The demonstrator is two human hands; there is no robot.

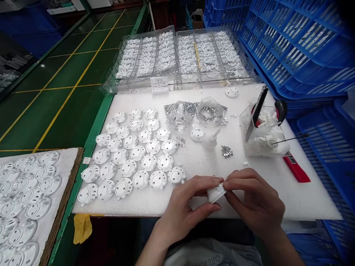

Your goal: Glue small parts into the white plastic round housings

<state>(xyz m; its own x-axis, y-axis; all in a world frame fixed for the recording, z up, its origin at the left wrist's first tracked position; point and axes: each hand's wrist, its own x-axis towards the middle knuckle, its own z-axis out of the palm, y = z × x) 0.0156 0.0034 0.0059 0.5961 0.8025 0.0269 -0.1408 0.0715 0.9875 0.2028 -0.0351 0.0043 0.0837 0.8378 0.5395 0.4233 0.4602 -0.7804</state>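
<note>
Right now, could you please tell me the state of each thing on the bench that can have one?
Left hand: fingers closed on the white part.
Right hand: fingers pinching the same part.
White discs: laid flat in rows on the foam sheet.
Bags: lying crumpled, silver bits inside.
Clear box: open, white pieces inside.
Trays: filled with white parts.

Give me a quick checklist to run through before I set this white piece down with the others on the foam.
1. Piece held: ok, white round part pinched between left hand and right hand.
2. Small fitting seated in it: cannot tell, fingers cover it.
3. Room on the foam sheet beside the finished rows: ok.
4. Loose metal bits within reach: ok.
5. Bags of metal bits open: cannot tell.
</note>
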